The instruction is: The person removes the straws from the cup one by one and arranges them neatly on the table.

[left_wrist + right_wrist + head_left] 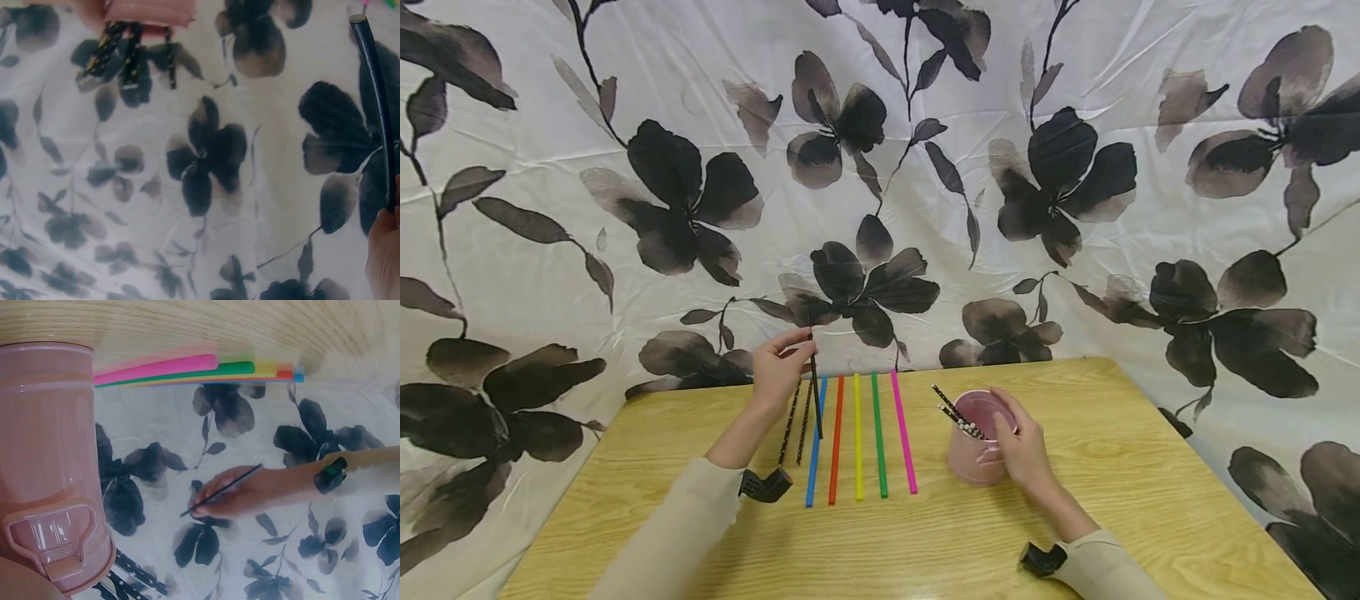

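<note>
My left hand point(781, 367) pinches a plain black straw point(817, 400) and holds it above the table, over the left end of a row of straws. In the left wrist view one end of that straw point(378, 87) stands out past the fingers. With fingers over its rim, my right hand point(1024, 446) grips a pink cup point(973, 458) on the table. Several black straws with light patterns point(958, 417) lean out of the cup's left side. The right wrist view shows a loop-shaped handle point(53, 534) on the cup.
Left of the cup, colored straws lie side by side: blue point(812, 467), red point(835, 450), yellow point(858, 450), green point(879, 442) and pink point(904, 433). Two patterned black straws point(788, 425) lie at their left. A floral cloth point(925, 208) hangs behind the wooden table point(865, 550).
</note>
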A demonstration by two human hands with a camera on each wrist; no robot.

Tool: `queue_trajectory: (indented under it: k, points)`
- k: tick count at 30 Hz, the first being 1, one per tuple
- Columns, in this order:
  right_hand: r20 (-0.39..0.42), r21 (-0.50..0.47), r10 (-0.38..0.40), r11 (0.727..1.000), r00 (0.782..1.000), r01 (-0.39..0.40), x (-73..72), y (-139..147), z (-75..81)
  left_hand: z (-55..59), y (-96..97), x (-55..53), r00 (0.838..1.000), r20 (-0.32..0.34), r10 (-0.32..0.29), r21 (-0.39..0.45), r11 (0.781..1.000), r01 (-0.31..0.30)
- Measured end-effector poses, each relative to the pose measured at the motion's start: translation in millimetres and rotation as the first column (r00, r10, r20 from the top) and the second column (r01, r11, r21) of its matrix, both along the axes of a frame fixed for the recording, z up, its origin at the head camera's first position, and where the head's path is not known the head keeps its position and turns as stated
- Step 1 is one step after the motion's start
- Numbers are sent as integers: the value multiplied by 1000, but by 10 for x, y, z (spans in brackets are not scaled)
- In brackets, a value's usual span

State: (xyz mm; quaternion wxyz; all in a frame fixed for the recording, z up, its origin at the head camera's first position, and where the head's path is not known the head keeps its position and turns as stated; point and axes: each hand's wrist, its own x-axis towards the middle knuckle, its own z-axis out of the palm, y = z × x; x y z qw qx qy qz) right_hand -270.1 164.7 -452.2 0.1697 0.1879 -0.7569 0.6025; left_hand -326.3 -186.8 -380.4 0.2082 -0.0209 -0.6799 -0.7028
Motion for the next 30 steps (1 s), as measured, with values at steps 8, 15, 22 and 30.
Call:
queue_trajectory:
  k: [8,15,22,30]
  points:
    - [52,-20,26,999,998,-25,17,2,26,-148,-267,-89,996,89,21,-98,995,-12]
    - [61,-34,34,999,998,-32,23,11,31,-353,-569,-180,989,143,29,-209,978,2]
    - [50,-7,-7,1000,999,8,39,-1,35,-978,-1082,-608,987,161,-19,-217,975,54]
    - [36,-15,5,1000,999,-5,-23,22,-37,-1275,-1296,-724,975,220,41,-347,937,39]
